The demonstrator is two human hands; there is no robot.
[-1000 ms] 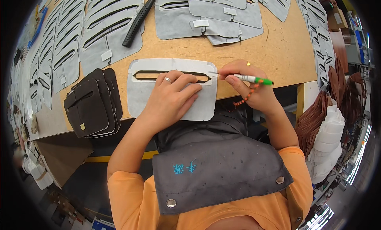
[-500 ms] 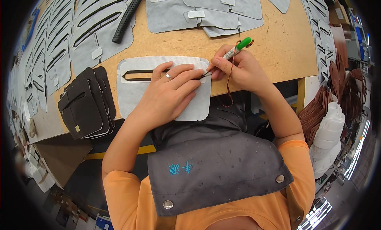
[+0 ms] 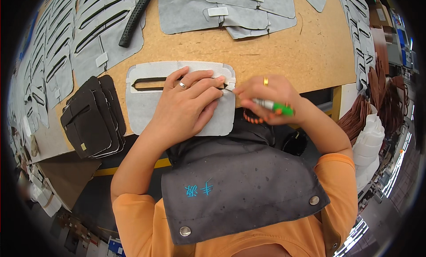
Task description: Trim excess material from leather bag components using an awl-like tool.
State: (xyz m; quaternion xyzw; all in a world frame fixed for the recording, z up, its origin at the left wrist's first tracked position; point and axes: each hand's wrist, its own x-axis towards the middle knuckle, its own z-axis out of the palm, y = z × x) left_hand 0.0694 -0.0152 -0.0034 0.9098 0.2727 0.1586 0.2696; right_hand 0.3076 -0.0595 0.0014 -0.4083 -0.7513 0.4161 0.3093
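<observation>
My left hand (image 3: pixel 188 106) lies open on a pale grey rounded panel (image 3: pixel 146 110) with a white upper strip and a long dark-edged slot (image 3: pixel 153 83). Its fingertips rest across the slot's right part. My right hand (image 3: pixel 273 97), blurred, grips a green-and-white pen-like tool (image 3: pixel 284 109) with an orange-and-dark cord (image 3: pixel 253 119) looped under it. The tool's thin tip reaches toward the right end of the slot. Just left of the panel sits a stack of dark brown slotted pieces (image 3: pixel 88 126).
More grey slotted panels (image 3: pixel 53 44) lie along the back and left of the wooden table (image 3: pixel 310 53), with others (image 3: pixel 244 13) behind the work piece. A black perforated bar (image 3: pixel 133 21) lies among them. Brown material (image 3: pixel 353 124) and white sheets (image 3: pixel 368 150) hang at the right.
Half a second ago the tool stood raised with its green end up; now it lies low, green end to the right. My right hand has turned with it.
</observation>
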